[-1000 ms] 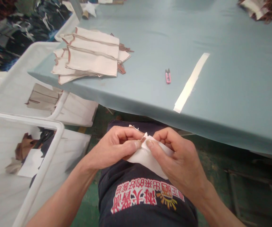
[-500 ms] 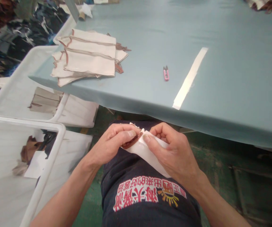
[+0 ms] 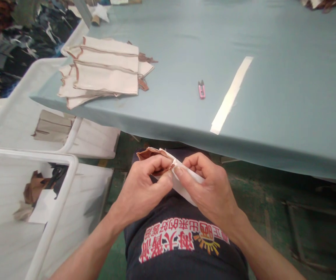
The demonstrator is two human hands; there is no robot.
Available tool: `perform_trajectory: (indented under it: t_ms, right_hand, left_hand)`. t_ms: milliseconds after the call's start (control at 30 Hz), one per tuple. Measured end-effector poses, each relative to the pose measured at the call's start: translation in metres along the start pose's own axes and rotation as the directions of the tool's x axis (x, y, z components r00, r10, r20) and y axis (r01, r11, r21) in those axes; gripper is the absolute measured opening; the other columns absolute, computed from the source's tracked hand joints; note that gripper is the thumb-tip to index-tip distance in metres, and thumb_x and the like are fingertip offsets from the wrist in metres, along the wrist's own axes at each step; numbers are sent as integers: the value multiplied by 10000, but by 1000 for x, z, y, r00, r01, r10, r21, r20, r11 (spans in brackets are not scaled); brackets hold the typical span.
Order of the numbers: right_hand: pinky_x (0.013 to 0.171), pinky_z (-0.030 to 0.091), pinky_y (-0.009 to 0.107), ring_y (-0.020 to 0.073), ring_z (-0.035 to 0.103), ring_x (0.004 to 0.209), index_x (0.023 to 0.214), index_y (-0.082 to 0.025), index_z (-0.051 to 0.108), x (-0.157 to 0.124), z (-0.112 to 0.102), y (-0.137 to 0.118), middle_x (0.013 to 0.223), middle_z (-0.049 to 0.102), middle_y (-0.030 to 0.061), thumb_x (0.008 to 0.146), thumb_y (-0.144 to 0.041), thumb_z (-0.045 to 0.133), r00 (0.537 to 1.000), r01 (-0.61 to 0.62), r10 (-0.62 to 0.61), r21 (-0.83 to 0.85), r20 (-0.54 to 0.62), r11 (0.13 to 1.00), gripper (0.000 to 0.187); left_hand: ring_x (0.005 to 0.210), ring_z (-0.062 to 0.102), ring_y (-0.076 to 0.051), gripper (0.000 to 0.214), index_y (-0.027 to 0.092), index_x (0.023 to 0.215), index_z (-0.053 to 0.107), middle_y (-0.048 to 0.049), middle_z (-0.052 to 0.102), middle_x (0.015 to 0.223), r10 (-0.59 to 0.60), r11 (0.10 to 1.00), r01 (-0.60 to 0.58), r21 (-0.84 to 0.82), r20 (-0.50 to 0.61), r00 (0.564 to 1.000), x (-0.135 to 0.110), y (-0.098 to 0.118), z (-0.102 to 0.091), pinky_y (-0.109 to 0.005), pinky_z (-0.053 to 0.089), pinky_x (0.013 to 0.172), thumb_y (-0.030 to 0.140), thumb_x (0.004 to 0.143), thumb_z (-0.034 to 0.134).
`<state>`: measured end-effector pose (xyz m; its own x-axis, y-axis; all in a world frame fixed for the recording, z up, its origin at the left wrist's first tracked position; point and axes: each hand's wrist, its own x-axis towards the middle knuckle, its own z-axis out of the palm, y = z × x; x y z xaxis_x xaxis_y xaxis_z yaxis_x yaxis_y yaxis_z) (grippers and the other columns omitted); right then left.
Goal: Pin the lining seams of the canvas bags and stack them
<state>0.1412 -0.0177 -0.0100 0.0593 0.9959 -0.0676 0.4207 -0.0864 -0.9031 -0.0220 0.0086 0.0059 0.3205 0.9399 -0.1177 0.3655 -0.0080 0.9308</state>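
Over my lap I hold a cream fabric piece with brown trim [image 3: 189,191]. My left hand [image 3: 144,186] pinches its brown-edged end between thumb and fingers. Close beside it, my right hand [image 3: 207,181] grips the pale part, thumb on top. The fingertips of both hands nearly meet at a small folded spot, and what lies under them is hidden. On the table beyond are pink-handled thread snips [image 3: 201,90] and a long cream strip [image 3: 231,95], both out of my hands.
A stack of cream fabric pieces [image 3: 106,77] with brown edges lies at the left of the blue-green table [image 3: 173,112]. White bins [image 3: 74,171] holding fabric stand at my left. Dark cloth heaps [image 3: 39,35] lie farther back.
My left thumb has moved in toward the right one, and the left fingers have curled more. More of the brown-edged end now shows above my left hand. The view has shifted slightly.
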Motion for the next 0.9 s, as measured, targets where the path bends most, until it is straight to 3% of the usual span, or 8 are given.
perform_trajectory:
  t_ms: [167, 267, 433, 633, 900]
  right_hand:
    - [499, 343, 229, 109, 493, 540, 758, -226, 546, 0, 12, 11, 638, 584, -38, 899, -367, 639, 1000, -17, 17, 33, 1, 999, 220]
    - [498, 349, 224, 105, 485, 539, 760, -228, 530, -1, 16, 14, 640, 573, -44, 891, -359, 647, 1000, -20, 20, 78, -8, 997, 219]
    - [474, 332, 213, 87, 439, 512, 751, -224, 517, -4, 18, 13, 616, 521, -67, 883, -360, 655, 999, -35, 35, 186, 5, 982, 234]
    - [444, 300, 208, 78, 403, 491, 738, -223, 504, -6, 18, 6, 589, 481, -79, 866, -354, 659, 996, -80, 71, 243, 47, 967, 240]
    - [489, 344, 215, 89, 444, 550, 770, -218, 502, -9, 20, 6, 646, 505, -60, 894, -370, 629, 991, -116, 93, 270, 97, 956, 234]
  left_hand:
    - [571, 504, -102, 159, 158, 717, 638, 32, 615, 642, 40, 991, -25, 134, -110, 993, -1, -5, 10, -228, 378, 565, 140, 800, 504]
    - [593, 510, -114, 188, 164, 710, 616, 22, 613, 657, 34, 996, -26, 81, -100, 994, -3, -9, 13, -239, 379, 568, 162, 838, 479]
    - [669, 522, -141, 247, 163, 772, 622, 4, 620, 719, 128, 986, -123, 116, -43, 991, -6, -12, 3, -279, 386, 645, 149, 908, 416]
    - [822, 553, -165, 267, 169, 849, 631, -18, 643, 886, 74, 996, -66, -68, 130, 989, -8, -12, -15, -285, 415, 719, 148, 953, 386]
    - [808, 544, -174, 200, 151, 889, 639, -32, 605, 876, -13, 972, 50, -230, 160, 987, -9, -17, -13, -283, 418, 671, 328, 967, 590]
